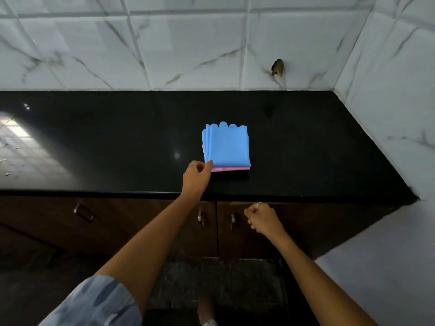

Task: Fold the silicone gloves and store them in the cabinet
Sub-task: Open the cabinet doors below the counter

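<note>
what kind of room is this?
Most likely a home kitchen: a polished black countertop against marble-look wall tiles, with dark wooden cabinet doors and metal handles below it.

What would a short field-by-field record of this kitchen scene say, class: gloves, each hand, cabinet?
gloves: folded gloves, blue over pink, lying on the black counter
left hand: at the stack's near-left corner, fingertip touching it
right hand: fingers curled, holding nothing, in front of the cabinet doors
cabinet: doors closed
</note>
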Motion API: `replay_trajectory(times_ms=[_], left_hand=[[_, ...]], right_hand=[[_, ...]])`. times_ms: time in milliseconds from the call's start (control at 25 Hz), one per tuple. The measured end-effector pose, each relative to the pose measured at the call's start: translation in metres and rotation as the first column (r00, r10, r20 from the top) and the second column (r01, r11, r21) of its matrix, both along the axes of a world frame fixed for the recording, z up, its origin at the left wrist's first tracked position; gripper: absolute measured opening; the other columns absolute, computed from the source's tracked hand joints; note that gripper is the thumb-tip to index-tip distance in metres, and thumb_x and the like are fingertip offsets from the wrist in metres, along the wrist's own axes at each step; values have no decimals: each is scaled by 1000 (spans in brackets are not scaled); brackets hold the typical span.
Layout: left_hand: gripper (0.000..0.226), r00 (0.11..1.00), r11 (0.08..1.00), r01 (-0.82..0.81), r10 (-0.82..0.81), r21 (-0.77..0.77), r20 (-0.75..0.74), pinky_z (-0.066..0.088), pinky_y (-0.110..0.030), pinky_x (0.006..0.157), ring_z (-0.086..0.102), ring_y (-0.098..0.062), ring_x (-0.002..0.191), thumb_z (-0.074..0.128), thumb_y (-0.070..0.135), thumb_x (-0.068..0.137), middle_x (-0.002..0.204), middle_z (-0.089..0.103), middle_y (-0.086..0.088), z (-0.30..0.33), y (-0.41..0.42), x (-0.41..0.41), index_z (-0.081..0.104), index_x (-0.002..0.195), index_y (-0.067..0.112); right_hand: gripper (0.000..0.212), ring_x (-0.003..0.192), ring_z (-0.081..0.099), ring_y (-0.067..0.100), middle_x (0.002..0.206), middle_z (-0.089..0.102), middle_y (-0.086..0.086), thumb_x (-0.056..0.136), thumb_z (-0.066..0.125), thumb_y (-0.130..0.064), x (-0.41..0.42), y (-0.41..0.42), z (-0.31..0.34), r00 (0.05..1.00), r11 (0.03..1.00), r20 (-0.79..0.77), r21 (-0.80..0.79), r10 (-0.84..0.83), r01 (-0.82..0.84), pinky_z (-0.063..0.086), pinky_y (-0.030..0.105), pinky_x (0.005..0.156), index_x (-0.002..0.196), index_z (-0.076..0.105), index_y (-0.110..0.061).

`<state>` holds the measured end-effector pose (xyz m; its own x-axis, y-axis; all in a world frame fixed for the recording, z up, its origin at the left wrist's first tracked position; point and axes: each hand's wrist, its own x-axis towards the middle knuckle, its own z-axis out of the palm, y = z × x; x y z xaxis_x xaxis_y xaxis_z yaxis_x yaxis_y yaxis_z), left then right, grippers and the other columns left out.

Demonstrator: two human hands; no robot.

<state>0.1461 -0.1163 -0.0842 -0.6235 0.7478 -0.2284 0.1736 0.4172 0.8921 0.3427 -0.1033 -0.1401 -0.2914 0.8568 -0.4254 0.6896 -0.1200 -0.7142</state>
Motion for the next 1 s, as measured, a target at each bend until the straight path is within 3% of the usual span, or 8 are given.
replay_trajectory(times_ms=[120,200,280,400,560,720,880,1000], left_hand=[[23,987,989,147,-148,-15,-57,40,-14,54,55,-1,69,55,37,93,83,62,5,-22,-21,13,62,100,16],[17,956,963,265,-270,-53,-118,44,-9,55,56,0,74,54,25,95,89,63,5,-34,-27,16,64,105,16],[20,897,922,379,-387,-77,-214,44,-1,59,58,0,76,52,12,94,94,64,6,-43,-30,15,66,108,16],[30,801,854,508,-517,-113,-301,43,0,70,61,-3,88,50,2,92,103,68,2,-47,-32,10,68,110,16],[35,677,757,631,-644,-168,-356,47,-17,89,62,-10,103,50,4,92,117,67,-1,-48,-38,5,65,120,18],[44,393,538,772,-822,-338,-413,46,-26,95,59,-18,114,48,10,92,129,61,-4,-50,-51,9,54,134,22],[52,-60,265,748,-886,-608,-459,31,-44,114,32,-20,142,40,22,97,157,31,1,-52,-61,28,31,148,29],[57,-319,127,665,-843,-736,-433,23,-46,118,18,-21,148,38,27,98,161,20,1,-54,-68,40,19,152,26]], right_hand=[[21,77,59,9,87,64,-3,92,53,-28,-4,-5,-30,999,991,27,-129,27,-23,49,27,72,106,65,-17],[40,100,58,14,117,62,4,91,54,-27,-17,-5,-44,1000,966,7,-259,14,-12,45,29,87,130,53,-17],[53,126,47,22,141,48,7,91,55,-23,-32,-7,-56,998,933,-43,-357,-55,37,37,31,101,142,40,-17],[55,134,38,25,147,40,7,91,54,-17,-47,-10,-69,971,869,-110,-476,-213,136,33,35,105,143,36,-17],[49,126,44,27,137,47,9,90,48,-3,-47,-22,-77,946,848,-133,-493,-295,195,37,35,97,137,43,-15],[43,103,49,20,102,55,-2,92,44,-1,-35,-50,-81,930,862,-144,-443,-337,244,39,34,91,133,48,-15],[45,123,49,24,133,54,5,95,41,-8,-11,-78,-86,939,870,-107,-423,-326,254,39,43,107,138,46,-23],[42,122,50,23,132,55,5,96,39,-11,10,-98,-90,964,907,-70,-364,-255,214,38,45,108,134,50,-25]])
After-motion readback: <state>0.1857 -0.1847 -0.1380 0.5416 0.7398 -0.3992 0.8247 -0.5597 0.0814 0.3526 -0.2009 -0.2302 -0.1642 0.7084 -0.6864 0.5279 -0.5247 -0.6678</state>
